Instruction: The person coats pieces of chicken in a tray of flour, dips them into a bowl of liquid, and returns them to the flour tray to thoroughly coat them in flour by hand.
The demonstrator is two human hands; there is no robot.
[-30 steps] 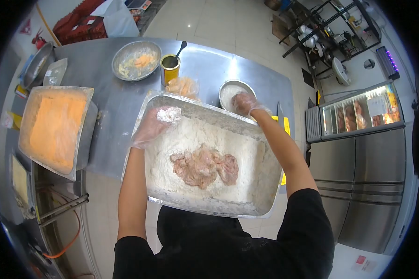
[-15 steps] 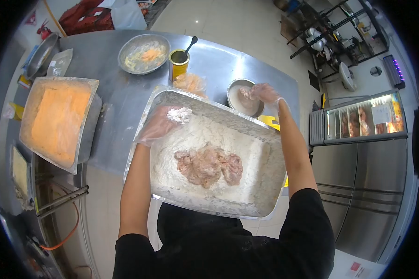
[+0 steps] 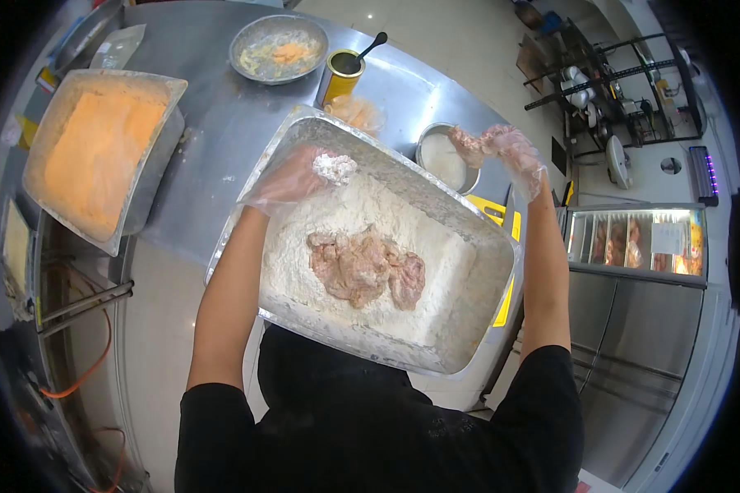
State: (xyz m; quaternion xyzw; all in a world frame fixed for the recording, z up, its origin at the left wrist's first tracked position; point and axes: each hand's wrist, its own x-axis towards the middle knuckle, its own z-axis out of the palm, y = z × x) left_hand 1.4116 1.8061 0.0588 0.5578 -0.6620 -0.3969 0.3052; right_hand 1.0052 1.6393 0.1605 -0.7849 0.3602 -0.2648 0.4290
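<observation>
My right hand (image 3: pixel 521 161), in a clear plastic glove, grips a piece of raw chicken (image 3: pixel 470 148) above the rim of a round metal bowl (image 3: pixel 446 167) of cloudy whitish liquid. My left hand (image 3: pixel 294 176), also gloved, is over the back left corner of a deep metal tray (image 3: pixel 436 352). Its fingers look curled together and caked with white flour; whether they hold anything is hidden. White flour (image 3: pixel 284 263) fills much of the tray. Several pieces of floured raw chicken (image 3: pixel 355 267) lie bunched in the middle of it.
A second tray of orange powder (image 3: pixel 99 160) stands at left. Behind the flour tray are a bowl with orange and yellowish remains (image 3: pixel 281 54), a yellow tin (image 3: pixel 339 82) with a black spoon, and a plastic bag (image 3: pixel 355 113). Something yellow (image 3: pixel 508 271) shows at the tray's right edge.
My right hand has lifted from the bowl of liquid toward the right, and the chicken now shows in it. My left hand stays over the tray's corner. The camera view has shifted.
</observation>
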